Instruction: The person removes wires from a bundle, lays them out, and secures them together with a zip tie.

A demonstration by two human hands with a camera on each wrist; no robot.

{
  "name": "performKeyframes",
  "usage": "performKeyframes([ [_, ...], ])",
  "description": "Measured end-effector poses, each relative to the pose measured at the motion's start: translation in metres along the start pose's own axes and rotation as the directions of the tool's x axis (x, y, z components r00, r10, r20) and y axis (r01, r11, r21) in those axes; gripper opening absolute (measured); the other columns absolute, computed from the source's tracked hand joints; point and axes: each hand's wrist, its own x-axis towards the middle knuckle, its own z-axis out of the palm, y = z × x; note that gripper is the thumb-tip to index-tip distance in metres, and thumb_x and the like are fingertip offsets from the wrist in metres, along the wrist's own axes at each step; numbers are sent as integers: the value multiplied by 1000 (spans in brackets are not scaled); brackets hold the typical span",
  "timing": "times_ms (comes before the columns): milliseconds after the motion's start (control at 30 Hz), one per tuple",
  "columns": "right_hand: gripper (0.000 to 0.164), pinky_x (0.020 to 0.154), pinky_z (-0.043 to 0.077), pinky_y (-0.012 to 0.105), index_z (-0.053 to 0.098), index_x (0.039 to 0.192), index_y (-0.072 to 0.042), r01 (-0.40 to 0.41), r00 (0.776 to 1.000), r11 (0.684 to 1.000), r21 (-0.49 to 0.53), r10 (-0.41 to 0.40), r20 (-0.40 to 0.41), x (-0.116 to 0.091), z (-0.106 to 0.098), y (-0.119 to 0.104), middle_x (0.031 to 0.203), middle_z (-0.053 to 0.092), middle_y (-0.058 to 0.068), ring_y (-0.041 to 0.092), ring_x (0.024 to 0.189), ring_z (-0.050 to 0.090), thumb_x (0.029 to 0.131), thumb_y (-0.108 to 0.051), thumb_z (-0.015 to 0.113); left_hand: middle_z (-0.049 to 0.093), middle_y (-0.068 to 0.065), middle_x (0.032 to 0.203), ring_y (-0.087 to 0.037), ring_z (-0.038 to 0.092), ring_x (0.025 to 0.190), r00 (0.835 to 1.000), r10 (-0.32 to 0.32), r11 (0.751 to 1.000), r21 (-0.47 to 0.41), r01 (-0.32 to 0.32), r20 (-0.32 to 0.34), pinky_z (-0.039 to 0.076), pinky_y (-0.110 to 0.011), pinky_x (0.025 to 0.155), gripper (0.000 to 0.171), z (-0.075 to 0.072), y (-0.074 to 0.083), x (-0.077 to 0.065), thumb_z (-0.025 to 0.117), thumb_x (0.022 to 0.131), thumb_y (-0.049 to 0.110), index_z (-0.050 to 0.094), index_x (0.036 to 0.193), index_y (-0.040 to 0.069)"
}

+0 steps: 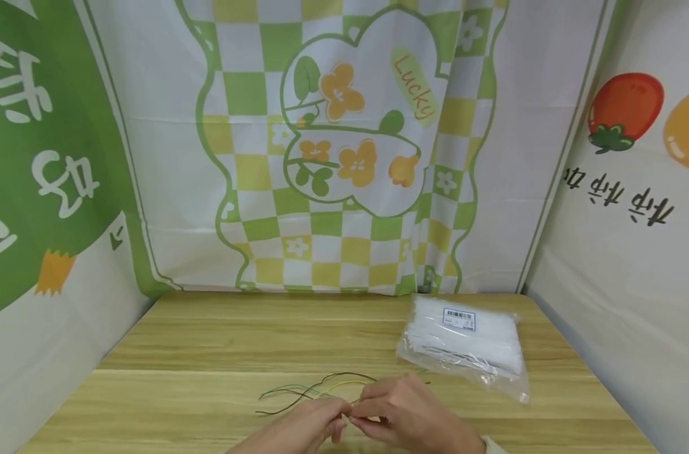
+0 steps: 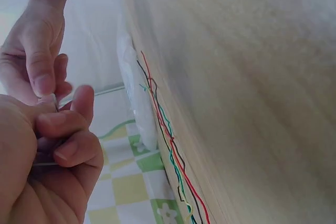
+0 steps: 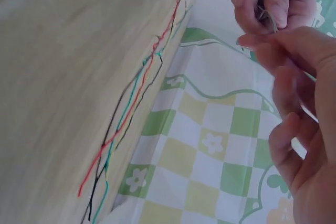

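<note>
Both hands meet over the near part of the wooden table [image 1: 208,378]. My left hand [image 1: 310,422] pinches a thin pale strip [image 3: 272,20], which looks like a cable tie. The fingertips of my right hand [image 1: 409,413] pinch the same strip right beside the left thumb. Most of the strip is hidden by the fingers. Several thin loose wires [image 1: 290,392], red, black, green and yellow, lie on the table just beyond the hands. In the left wrist view the red wire [image 2: 181,166] runs along this loose bundle, apart from the hands.
A clear plastic bag [image 1: 463,337] packed with white strips and bearing a barcode label lies at the back right of the table. A checkered green and yellow curtain [image 1: 333,239] hangs behind the table, with printed cloth walls [image 1: 622,265] on both sides.
</note>
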Motion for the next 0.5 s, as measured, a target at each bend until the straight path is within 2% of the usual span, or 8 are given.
performKeyframes([
  [33, 15, 73, 46, 1, 81, 102, -20, 2, 1000, 1000, 6, -2, 4, 0, 0, 0, 90, 76, -13, -8, 77, 67, 90, -11, 83, 68, 6, 92, 4, 51, 80, 1000, 12, 1000, 15, -12, 6, 47, -16, 74, 28, 0, 0, 0, 42, 115, 28, 67, 123, 16],
  [67, 17, 74, 46, 1, 80, 104, -21, 5, 1000, 1000, 3, -5, 18, 1, 0, -1, 91, 75, -14, -9, 77, 66, 91, -11, 83, 68, 5, 87, 7, 50, 77, 996, 86, 989, 118, -85, -3, 46, -14, 71, 25, -1, -1, 1, 44, 114, 24, 67, 120, 15],
  [100, 18, 74, 44, 0, 79, 106, -22, -2, 999, 1000, 10, 1, 48, 1, 0, -2, 92, 74, -15, -10, 77, 63, 92, -11, 81, 68, 6, 84, 9, 48, 75, 988, 156, 966, 211, -150, -12, 46, -12, 70, 21, -1, -1, 1, 47, 113, 20, 67, 116, 13],
  [167, 11, 72, 40, -2, 74, 104, -25, -65, 987, 997, 39, 59, 151, 2, -1, -6, 92, 70, -18, -14, 75, 56, 99, -16, 75, 64, 10, 76, 12, 43, 70, 985, 171, 960, 230, -162, -16, 44, -10, 66, 18, 0, 0, 0, 52, 112, 19, 69, 107, 15],
  [200, 7, 71, 38, -2, 71, 103, -26, -106, 973, 993, 53, 92, 211, 2, -2, -7, 92, 67, -19, -15, 75, 51, 102, -19, 71, 63, 12, 76, 13, 42, 70, 984, 178, 957, 238, -169, -17, 44, -9, 65, 16, 0, 0, -1, 55, 110, 18, 69, 103, 16],
  [300, 10, 67, 35, -1, 63, 100, -29, -239, 912, 964, 114, 182, 367, 3, -3, -12, 90, 61, -21, -16, 74, 43, 109, -25, 60, 57, 17, 75, 15, 39, 68, 983, 181, 955, 242, -171, -20, 44, -7, 65, 8, 2, 2, -4, 64, 106, 22, 68, 99, 22],
  [400, 13, 66, 38, 2, 59, 98, -31, -315, 874, 935, 165, 218, 435, 4, -2, -15, 87, 56, -24, -15, 76, 46, 105, -20, 60, 57, 21, 78, 16, 37, 67, 977, 209, 937, 294, -190, -32, 40, -4, 63, 9, 2, 3, -5, 68, 104, 30, 66, 96, 26],
  [500, 13, 66, 41, 3, 59, 94, -31, -359, 862, 908, 214, 235, 449, 5, -1, -16, 84, 54, -25, -16, 77, 49, 99, -20, 64, 61, 20, 79, 17, 38, 70, 966, 251, 895, 393, -211, -54, 36, 0, 63, 16, 1, 4, -4, 69, 103, 37, 65, 93, 25],
])
